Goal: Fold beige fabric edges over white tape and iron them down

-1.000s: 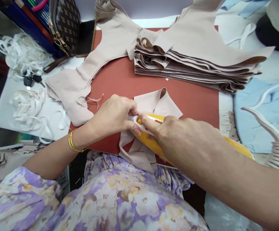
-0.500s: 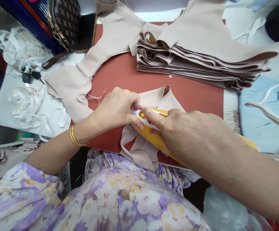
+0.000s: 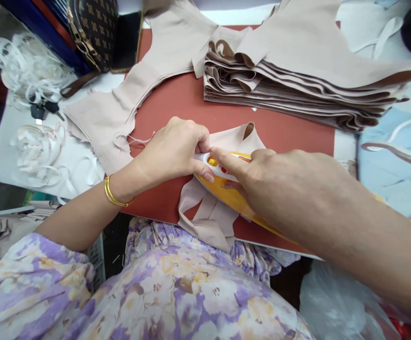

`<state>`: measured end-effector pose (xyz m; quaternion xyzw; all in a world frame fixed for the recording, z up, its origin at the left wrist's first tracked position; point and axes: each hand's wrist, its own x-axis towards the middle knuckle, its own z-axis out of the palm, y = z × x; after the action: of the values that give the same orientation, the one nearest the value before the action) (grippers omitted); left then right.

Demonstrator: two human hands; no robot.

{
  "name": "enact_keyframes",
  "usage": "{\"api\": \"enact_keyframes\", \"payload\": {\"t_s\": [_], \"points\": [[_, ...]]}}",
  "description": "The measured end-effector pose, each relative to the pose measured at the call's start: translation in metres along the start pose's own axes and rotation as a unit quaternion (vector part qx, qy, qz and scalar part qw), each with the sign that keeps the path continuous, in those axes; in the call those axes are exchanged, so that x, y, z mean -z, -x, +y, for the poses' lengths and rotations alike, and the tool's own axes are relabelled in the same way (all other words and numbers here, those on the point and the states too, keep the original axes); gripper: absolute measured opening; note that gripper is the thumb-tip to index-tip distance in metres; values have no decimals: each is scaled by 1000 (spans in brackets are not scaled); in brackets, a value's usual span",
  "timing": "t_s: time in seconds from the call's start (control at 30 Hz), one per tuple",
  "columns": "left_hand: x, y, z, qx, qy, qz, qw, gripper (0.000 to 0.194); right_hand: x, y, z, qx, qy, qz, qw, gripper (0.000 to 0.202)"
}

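Yellow-and-white tool [image 3: 223,190]: over red board [image 3: 163,111], long axis slanting from left fingertips down beneath right forearm. Left hand [image 3: 175,147]: nearer the white tip, thumb and fingers clamped on it. Right hand [image 3: 272,177]: index finger on top; remaining grip hidden, cannot tell.

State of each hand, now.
Left hand: closed, pinching the white tip of the yellow tool.
Right hand: closed on the yellow tool, index finger near its tip.
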<state>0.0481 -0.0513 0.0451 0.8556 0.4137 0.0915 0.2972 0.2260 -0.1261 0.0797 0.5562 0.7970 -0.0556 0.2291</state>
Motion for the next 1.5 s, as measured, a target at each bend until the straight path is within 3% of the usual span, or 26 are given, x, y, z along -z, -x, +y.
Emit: {"api": "enact_keyframes", "payload": {"t_s": [0.23,0.43,0.67,0.83,0.93,1.03,1.2,1.37,1.5], "points": [[2,-7,-3,8,-17,1,1000,40,2,-10,8,6,6,34,999,48],[2,-10,-5,12,0,16,1000,40,2,-10,13,19,53,31,998,53],[-5,-16,-15,-32,4,109,994,43,12,-21,30,47,81,53,994,50],[0,-9,2,-59,-16,152,986,43,24,-2,35,30,110,39,993,56],[-2,9,21,-60,-20,124,990,40,18,22,30,31,105,6,994,59],[-16,25,34,-41,-6,64,997,41,-1,44,21,59,70,-24,995,64],[-41,33,34,-14,50,-17,998,44,-28,61,2,56,76,5,996,72],[-40,25,32,-14,41,-52,998,40,-24,57,-4,36,53,-38,997,62],[-36,21,33,-14,39,-68,997,36,-16,53,-3,26,36,-76,996,66]]}}
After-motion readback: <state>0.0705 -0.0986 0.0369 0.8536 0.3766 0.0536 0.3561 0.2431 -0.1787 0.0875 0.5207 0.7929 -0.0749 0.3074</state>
